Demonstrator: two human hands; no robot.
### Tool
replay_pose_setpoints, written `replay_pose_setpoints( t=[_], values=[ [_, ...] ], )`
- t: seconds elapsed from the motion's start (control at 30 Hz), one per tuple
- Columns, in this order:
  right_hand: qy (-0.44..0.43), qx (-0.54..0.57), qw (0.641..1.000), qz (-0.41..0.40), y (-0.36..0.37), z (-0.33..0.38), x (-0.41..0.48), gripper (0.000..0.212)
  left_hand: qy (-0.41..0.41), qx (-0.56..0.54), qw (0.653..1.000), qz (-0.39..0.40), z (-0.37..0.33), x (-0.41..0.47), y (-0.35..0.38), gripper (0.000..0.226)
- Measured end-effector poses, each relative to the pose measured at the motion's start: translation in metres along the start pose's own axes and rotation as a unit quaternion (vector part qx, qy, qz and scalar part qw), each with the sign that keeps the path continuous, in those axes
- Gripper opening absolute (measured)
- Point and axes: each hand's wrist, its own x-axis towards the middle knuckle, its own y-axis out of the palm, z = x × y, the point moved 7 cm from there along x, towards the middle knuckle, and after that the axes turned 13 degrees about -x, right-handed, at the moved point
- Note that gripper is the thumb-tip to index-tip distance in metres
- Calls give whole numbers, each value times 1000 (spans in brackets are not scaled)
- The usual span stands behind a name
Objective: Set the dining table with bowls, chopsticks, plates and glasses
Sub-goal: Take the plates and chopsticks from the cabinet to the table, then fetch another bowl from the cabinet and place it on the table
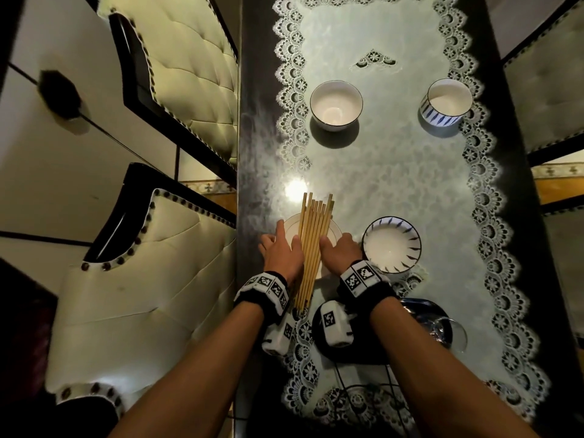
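A bundle of several wooden chopsticks [311, 245] lies fanned across a white plate [335, 229] near the table's left edge, their lower ends reaching past my wrists. My left hand [280, 251] rests flat on the plate's left side, fingers spread, thumb against the bundle. On the bundle's right side, my right hand [338, 251] has its fingers curled and pinches the outer sticks with the thumb. A blue-patterned bowl [391, 243] stands just right of that hand. Farther away stand a white bowl [336, 104] and another blue-patterned bowl [445, 102].
The dark table [252, 159] carries a pale lace-edged cloth [395, 172]. Close to me on the right, a clear glass [452, 336] stands by a dark dish [425, 308]. Padded chairs [177, 74] line the left side, and more chairs stand on the right.
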Motion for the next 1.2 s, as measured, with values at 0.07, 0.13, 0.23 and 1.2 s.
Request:
replay_pose_setpoints(
  t=[0.07,0.13,0.23,1.2],
  values=[
    [16,13,1000,2,-2,1,6,69,4,-6,1000,14,-3,10,3,62],
    [25,23,999,3,-7,5,15,70,5,-15,1000,21,-9,24,5,63],
    [34,30,999,-14,-22,9,34,69,-1,-23,1000,18,-20,45,6,62],
    [-46,109,993,-30,-90,102,199,27,-50,13,998,-24,-20,174,-7,3]
  ],
)
